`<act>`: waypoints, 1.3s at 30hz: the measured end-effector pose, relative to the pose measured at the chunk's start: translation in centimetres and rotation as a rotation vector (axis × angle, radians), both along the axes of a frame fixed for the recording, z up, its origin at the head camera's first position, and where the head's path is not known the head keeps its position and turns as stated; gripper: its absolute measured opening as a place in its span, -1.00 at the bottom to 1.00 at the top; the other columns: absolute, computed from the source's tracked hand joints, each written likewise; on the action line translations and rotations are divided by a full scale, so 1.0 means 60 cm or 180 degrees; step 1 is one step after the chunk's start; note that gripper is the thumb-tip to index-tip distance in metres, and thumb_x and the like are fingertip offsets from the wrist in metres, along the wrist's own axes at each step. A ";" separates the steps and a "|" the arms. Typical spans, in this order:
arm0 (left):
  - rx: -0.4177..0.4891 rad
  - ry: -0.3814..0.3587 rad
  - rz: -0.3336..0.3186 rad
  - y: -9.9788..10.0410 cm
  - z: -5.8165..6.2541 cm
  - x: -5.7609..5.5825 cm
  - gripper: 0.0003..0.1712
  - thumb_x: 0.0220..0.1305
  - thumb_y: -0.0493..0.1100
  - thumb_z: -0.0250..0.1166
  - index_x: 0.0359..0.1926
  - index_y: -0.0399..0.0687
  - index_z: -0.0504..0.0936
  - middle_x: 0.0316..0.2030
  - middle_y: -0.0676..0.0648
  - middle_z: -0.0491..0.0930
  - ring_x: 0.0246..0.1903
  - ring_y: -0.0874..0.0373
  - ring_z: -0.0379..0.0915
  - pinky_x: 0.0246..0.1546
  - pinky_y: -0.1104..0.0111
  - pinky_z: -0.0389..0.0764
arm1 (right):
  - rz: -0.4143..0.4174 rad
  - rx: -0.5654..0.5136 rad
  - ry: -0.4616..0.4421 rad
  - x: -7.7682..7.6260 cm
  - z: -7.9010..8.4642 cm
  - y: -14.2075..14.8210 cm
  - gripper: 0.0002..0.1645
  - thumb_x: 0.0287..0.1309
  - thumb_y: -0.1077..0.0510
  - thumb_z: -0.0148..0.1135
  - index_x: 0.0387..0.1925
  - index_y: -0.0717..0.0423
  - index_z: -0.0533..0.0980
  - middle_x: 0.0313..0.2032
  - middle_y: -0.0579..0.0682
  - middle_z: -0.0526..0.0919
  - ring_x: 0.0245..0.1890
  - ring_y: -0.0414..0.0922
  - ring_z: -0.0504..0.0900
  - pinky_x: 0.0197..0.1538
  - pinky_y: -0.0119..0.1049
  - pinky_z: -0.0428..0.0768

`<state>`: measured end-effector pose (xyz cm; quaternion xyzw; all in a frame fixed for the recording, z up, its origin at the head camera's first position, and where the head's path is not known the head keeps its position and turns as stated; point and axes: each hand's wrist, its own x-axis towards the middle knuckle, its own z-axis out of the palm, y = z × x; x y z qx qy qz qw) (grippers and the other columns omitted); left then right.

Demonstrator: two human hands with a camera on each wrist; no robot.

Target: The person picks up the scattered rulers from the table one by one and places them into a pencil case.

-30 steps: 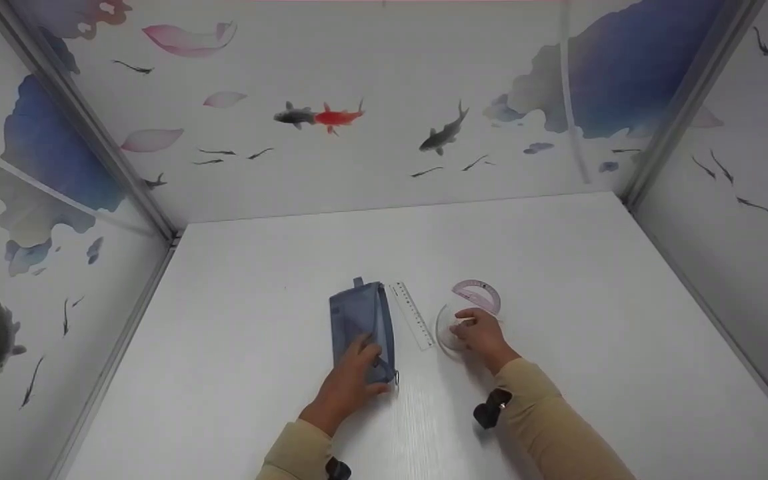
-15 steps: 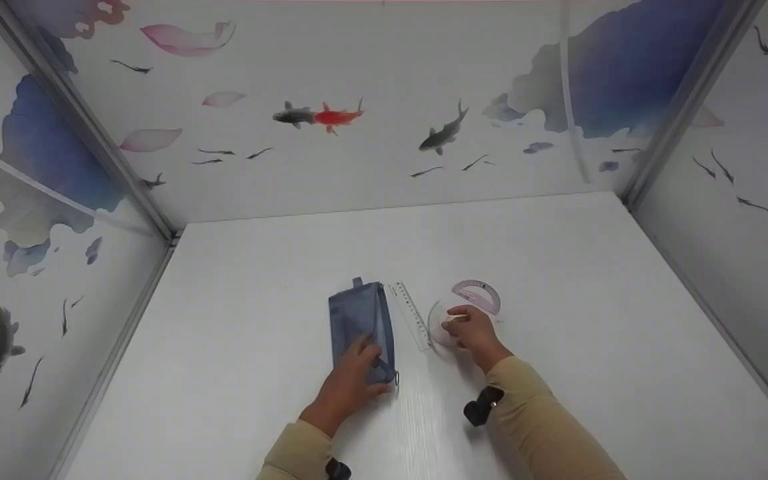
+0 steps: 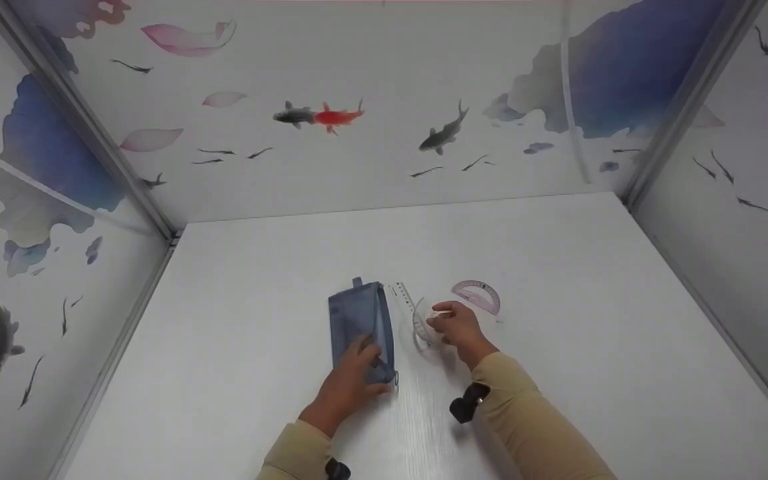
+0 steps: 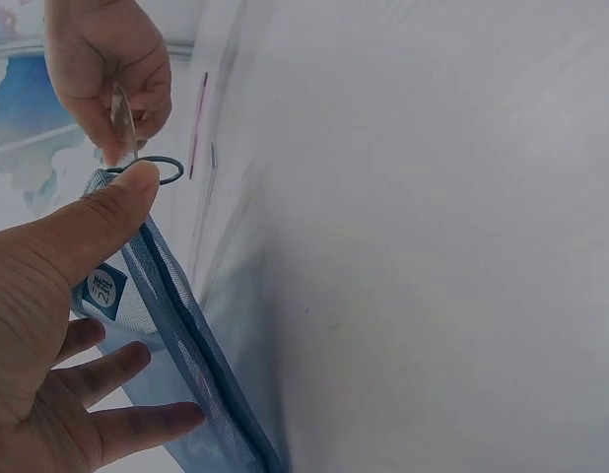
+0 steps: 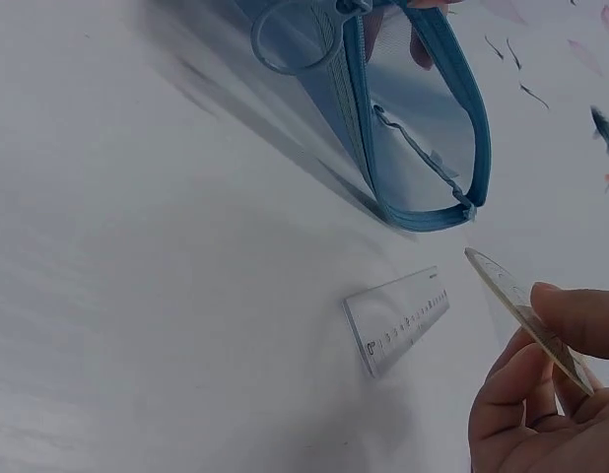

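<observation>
My left hand (image 3: pixel 351 377) holds a blue mesh zip pouch (image 3: pixel 351 313) on the table. In the left wrist view its thumb (image 4: pixel 112 212) presses near the zip's ring (image 4: pixel 167 169), with the other fingers spread along the mesh. The right wrist view looks into the pouch's unzipped mouth (image 5: pixel 472 108). Between thumb and fingers, my right hand (image 3: pixel 461 330) pinches a clear, round-edged protractor (image 5: pixel 511 301) with fine scale marks, tilted nearly edge-on. It overlaps the clear ruler (image 3: pixel 400 293) in the head view. That ruler (image 5: pixel 398 320) lies flat beside the pouch.
Behind my right hand a pink half-round protractor (image 3: pixel 477 295) lies on the white table (image 3: pixel 257 333). White panels (image 3: pixel 384 60) painted with fish and petals enclose the table at the back and both sides.
My right hand has moved left with the clear protractor, from near the pink one to over the ruler, and the protractor has tilted up. My left hand and the pouch stay put.
</observation>
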<state>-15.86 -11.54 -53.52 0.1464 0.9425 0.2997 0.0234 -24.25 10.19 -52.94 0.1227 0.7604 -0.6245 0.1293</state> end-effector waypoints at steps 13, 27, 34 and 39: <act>0.0092 0.0017 -0.0030 -0.004 -0.005 0.001 -0.36 -0.02 -0.10 0.53 0.08 -0.01 0.44 0.34 -0.33 0.21 0.21 -0.28 0.34 0.06 -0.02 0.53 | -0.0009 -0.0151 0.0076 0.003 0.004 -0.024 -0.61 0.17 0.31 0.24 0.05 0.31 0.46 -0.24 0.08 0.55 -0.26 -0.06 0.56 -0.25 -0.26 0.55; 0.0083 0.0106 -0.0077 -0.006 0.001 0.001 -0.39 0.00 -0.08 0.52 0.05 -0.03 0.43 0.34 -0.34 0.20 0.21 -0.26 0.33 0.07 -0.02 0.51 | 0.0024 -0.0112 0.0036 -0.001 0.001 -0.043 -0.58 0.13 0.31 0.27 0.05 0.33 0.46 -0.30 0.05 0.59 -0.31 -0.12 0.53 -0.35 -0.34 0.50; 0.0110 0.0082 -0.0089 -0.009 -0.001 0.002 -0.39 0.01 -0.07 0.51 0.05 -0.03 0.42 0.35 -0.34 0.19 0.22 -0.27 0.32 0.08 -0.02 0.50 | 0.0090 -0.0030 -0.0043 -0.002 0.003 -0.056 -0.56 0.11 0.29 0.25 0.06 0.31 0.47 -0.29 0.06 0.60 -0.28 -0.11 0.54 -0.33 -0.35 0.50; 0.0140 0.0066 -0.0078 -0.009 -0.002 0.001 -0.40 0.02 -0.07 0.50 0.06 -0.02 0.43 0.35 -0.33 0.19 0.22 -0.27 0.31 0.08 -0.03 0.50 | 0.0136 -0.0086 -0.0046 0.001 0.004 -0.065 -0.56 0.11 0.30 0.26 0.05 0.32 0.46 -0.28 0.07 0.59 -0.26 -0.09 0.54 -0.28 -0.31 0.52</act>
